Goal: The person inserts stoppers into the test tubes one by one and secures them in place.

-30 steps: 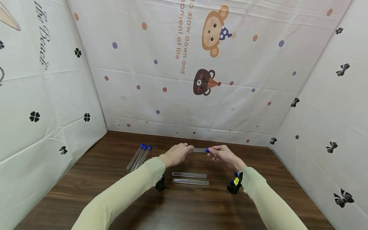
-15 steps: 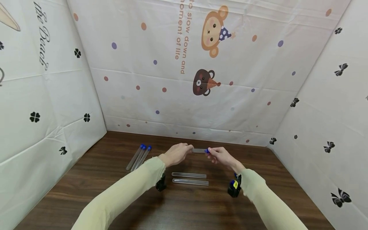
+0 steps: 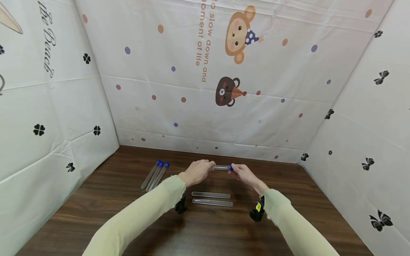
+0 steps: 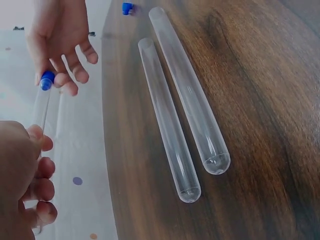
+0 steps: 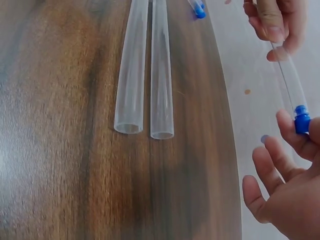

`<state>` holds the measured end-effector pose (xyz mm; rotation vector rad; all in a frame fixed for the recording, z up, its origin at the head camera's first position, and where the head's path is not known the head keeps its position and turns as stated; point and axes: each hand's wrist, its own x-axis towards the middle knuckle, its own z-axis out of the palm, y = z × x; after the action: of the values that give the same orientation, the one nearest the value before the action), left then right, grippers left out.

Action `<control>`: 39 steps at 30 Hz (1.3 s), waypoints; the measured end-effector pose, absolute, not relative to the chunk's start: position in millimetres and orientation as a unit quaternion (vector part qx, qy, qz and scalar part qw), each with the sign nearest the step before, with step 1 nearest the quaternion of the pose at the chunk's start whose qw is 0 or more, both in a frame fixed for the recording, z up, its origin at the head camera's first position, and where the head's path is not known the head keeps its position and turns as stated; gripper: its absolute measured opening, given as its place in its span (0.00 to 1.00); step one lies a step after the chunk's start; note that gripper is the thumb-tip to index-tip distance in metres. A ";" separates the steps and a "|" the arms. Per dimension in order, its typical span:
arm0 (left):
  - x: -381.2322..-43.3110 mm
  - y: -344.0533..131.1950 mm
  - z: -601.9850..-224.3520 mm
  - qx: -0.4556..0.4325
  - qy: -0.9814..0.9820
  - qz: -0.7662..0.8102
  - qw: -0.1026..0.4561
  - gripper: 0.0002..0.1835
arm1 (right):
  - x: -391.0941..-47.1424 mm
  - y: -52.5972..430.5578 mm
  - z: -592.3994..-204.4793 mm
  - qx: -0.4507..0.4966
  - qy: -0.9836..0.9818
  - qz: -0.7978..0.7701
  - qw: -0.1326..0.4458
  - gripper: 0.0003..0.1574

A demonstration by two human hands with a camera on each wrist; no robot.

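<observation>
My left hand (image 3: 198,172) grips a clear test tube (image 3: 221,168) that lies level across the space between both hands. Thumb and forefinger of my right hand (image 3: 245,174) pinch the blue stopper (image 5: 302,120) at the tube's mouth. In the left wrist view this stopper (image 4: 47,81) sits at the tube's end, while the right hand's other fingers (image 4: 75,67) are spread apart. Nearer me, two uncapped test tubes, one (image 3: 210,195) behind the other (image 3: 213,202), lie side by side on the wooden table, mouths to the right.
Several test tubes with blue stoppers (image 3: 157,176) lie together at the left back. A loose blue stopper (image 4: 127,8) is on the table past the uncapped tubes' mouths. A printed white cloth (image 3: 192,113) walls the table (image 3: 221,231) at the back and sides.
My right hand has turned about the stopper, its wrist dropping slightly toward me and its lower fingers now mostly out of sight in the head view. The left hand has barely moved.
</observation>
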<state>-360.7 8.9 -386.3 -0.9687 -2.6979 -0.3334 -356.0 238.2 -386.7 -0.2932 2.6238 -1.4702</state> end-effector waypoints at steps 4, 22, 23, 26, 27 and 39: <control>-360.6 10.8 -388.7 -0.334 -0.927 -0.110 0.128 0.16 | -353.8 235.6 -388.7 -0.075 0.868 -0.488 0.052 0.31; -358.4 21.0 -394.5 -0.303 -0.932 -0.096 0.172 0.18 | -354.0 219.8 -390.5 -0.058 0.879 -0.472 -0.024 0.26; -357.5 21.8 -394.2 -0.301 -0.933 -0.095 0.173 0.17 | -354.1 219.7 -390.7 -0.059 0.881 -0.469 -0.029 0.26; -354.9 24.1 -393.0 -0.292 -0.936 -0.093 0.176 0.16 | -354.1 218.9 -390.3 -0.059 0.882 -0.465 -0.041 0.26; -354.2 24.9 -392.8 -0.289 -0.936 -0.093 0.177 0.16 | -354.1 218.5 -389.9 -0.059 0.883 -0.464 -0.045 0.26; -351.5 31.3 -393.7 -0.270 -0.941 -0.087 0.185 0.13 | -350.5 214.6 -386.3 -0.041 0.900 -0.432 -0.053 0.26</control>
<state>-351.5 31.3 -393.7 -0.7619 -2.6517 -0.2440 -350.5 214.6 -386.3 -0.1342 2.9253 -1.4036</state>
